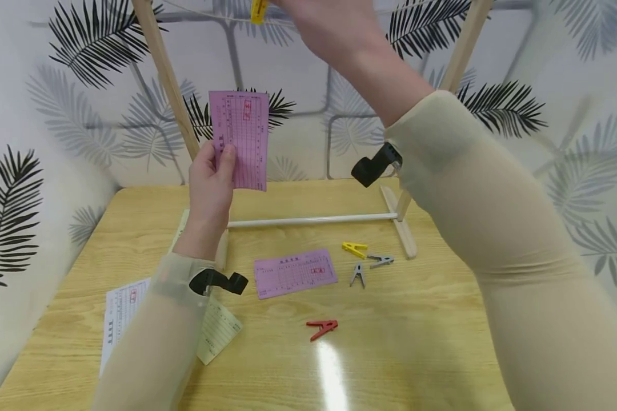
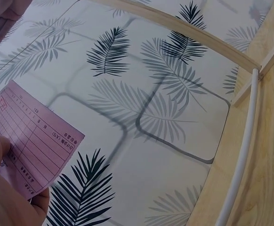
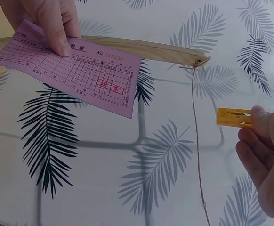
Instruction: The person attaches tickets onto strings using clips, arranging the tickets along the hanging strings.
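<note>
Right hand (image 3: 264,160) at lower right of the wrist view pinches a yellow clothespin (image 3: 233,117) just beside the string (image 3: 196,141), ready for clipping. Left hand (image 1: 211,182) pinches a pink receipt slip (image 1: 240,137) upright at center frame, lifted toward the wooden rack (image 1: 164,74). Only the head view shows the table (image 1: 442,354) with a second pink slip (image 1: 295,273) and spare pins; only the right wrist view shows the string.

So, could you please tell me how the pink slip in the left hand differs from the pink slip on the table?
The held pink slip stands upright, pinched by the left hand; the table's pink slip lies flat, untouched, long side across. Both are printed forms with red stamps.
</note>
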### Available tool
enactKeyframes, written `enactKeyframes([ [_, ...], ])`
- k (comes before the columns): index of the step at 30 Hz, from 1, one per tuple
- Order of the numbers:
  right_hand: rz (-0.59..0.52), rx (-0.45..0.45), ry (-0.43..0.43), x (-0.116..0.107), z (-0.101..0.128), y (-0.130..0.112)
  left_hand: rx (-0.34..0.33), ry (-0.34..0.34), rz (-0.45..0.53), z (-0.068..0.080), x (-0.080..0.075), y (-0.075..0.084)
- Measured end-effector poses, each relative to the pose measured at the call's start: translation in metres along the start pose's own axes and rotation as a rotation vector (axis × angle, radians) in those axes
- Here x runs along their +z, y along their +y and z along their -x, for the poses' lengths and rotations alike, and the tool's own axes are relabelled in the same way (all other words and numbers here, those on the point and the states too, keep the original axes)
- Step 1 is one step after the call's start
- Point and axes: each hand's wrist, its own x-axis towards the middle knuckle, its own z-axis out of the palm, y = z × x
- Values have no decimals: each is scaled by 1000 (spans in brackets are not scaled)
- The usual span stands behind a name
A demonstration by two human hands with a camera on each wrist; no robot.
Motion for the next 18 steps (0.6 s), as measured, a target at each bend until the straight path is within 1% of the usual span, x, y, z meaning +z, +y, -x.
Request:
enactKeyframes([
  [3,49,15,-40,7,-8,-4,15,4,-10,-7,0,-1],
  [6,65,10,-62,14,-16,-7,24,8,-23,-13,-1,-1],
  [13,35,3,-48,24,-30,-12,18,6,-5,-24,1,2],
  [15,45,4,-52,25,-33,-14,26,9,-12,-28,2,2],
  [18,73,5,-54,26,-37,-16,23,12,12,-34,3,3],
])
